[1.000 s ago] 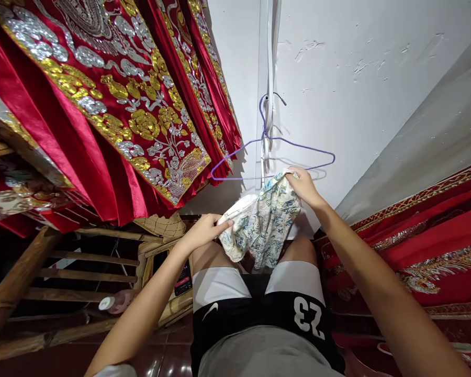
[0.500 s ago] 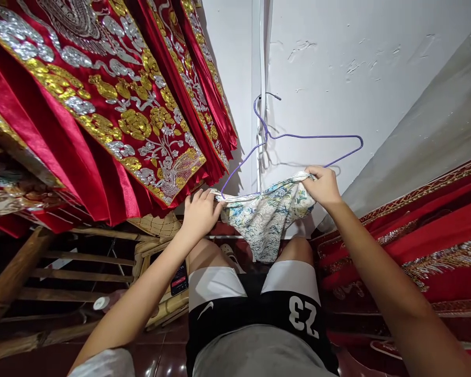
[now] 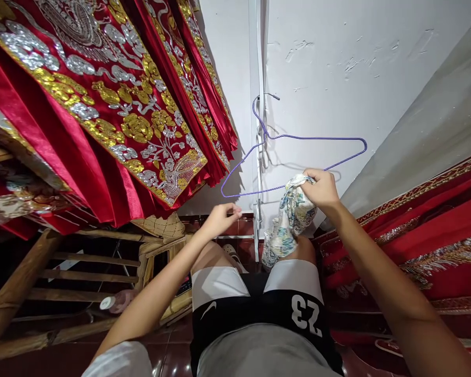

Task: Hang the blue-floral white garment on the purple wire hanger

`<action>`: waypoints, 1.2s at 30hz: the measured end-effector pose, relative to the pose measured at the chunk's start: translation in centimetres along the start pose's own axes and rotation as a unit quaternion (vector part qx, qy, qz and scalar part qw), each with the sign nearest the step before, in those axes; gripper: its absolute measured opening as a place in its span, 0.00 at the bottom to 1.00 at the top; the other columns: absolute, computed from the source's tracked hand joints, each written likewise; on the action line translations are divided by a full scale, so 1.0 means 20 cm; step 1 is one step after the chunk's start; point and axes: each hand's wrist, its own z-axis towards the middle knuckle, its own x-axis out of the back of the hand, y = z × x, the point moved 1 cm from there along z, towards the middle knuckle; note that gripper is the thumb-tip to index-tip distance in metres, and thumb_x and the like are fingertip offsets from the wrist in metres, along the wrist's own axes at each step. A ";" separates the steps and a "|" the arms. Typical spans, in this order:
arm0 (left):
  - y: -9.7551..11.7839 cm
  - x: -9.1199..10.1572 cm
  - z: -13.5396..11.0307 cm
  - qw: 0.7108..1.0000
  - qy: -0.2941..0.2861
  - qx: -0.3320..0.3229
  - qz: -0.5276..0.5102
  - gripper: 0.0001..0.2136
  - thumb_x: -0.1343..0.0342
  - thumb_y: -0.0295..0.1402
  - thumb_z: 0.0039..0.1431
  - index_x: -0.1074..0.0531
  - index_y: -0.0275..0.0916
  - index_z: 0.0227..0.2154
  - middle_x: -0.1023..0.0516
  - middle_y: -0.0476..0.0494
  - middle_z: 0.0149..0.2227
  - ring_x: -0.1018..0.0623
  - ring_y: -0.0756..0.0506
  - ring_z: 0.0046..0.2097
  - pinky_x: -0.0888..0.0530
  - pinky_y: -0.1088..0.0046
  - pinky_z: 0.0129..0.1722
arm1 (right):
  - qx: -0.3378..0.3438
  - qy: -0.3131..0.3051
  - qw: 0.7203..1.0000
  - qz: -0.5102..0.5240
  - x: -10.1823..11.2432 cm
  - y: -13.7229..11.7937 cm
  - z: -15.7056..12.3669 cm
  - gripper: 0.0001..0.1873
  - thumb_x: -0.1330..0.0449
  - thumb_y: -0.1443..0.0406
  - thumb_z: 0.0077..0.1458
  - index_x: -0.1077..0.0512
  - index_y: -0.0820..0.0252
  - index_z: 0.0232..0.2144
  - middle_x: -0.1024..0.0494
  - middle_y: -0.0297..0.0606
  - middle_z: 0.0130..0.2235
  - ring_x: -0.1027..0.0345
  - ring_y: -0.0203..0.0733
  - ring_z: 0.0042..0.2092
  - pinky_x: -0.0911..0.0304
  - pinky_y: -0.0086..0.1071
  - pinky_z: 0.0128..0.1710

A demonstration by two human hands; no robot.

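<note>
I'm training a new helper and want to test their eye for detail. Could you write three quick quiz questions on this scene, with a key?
1. Which hand grips the floral cloth?
2. Fill in the colour: the hanger is ____.
3. True or false: the cloth is spread along the full width of the hanger's lower bar.

Key:
1. The right hand; the left hand is apart from the cloth.
2. Purple.
3. False: it is bunched at the right hand.

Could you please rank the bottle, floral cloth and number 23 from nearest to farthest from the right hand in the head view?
1. Floral cloth, held in the right hand.
2. Number 23, on the shorts' right leg.
3. Bottle, at far left.
</note>
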 end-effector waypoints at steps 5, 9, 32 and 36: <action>0.04 -0.41 0.09 0.973 -0.063 -0.076 -0.207 0.24 0.36 0.42 0.59 0.29 0.38 0.55 0.22 0.33 0.58 0.23 0.36 0.61 0.29 0.57 0.62 | -0.013 -0.011 1.000 0.005 -0.01 -0.02 -0.02 0.11 0.42 0.61 0.45 0.36 0.58 0.16 0.38 0.30 0.20 0.45 0.36 0.27 0.51 0.31 0.28; 0.13 -0.56 0.14 0.972 -0.081 -0.075 -0.208 0.17 0.38 0.46 0.59 0.27 0.37 0.41 0.21 0.42 0.40 0.21 0.41 0.47 0.26 0.63 0.52 | -0.013 -0.014 1.000 -0.006 0.01 -0.02 -0.01 0.11 0.42 0.60 0.45 0.35 0.58 0.17 0.37 0.31 0.20 0.44 0.37 0.28 0.50 0.31 0.28; 0.29 0.47 0.06 0.944 0.080 -0.155 0.281 0.10 0.53 0.29 0.60 0.26 0.41 0.37 0.21 0.44 0.33 0.24 0.41 0.37 0.33 0.62 0.46 | -0.018 -0.011 1.000 0.009 0.00 -0.01 0.00 0.18 0.41 0.59 0.46 0.44 0.56 0.14 0.49 0.28 0.20 0.54 0.33 0.26 0.59 0.32 0.27; 0.36 0.41 0.17 0.948 0.228 -0.173 0.142 0.08 0.53 0.21 0.49 0.35 0.41 0.25 0.30 0.46 0.28 0.30 0.45 0.33 0.36 0.69 0.35 | -0.024 -0.031 0.998 0.043 -0.05 0.02 -0.03 0.19 0.41 0.58 0.48 0.44 0.56 0.15 0.50 0.28 0.21 0.54 0.34 0.27 0.58 0.31 0.27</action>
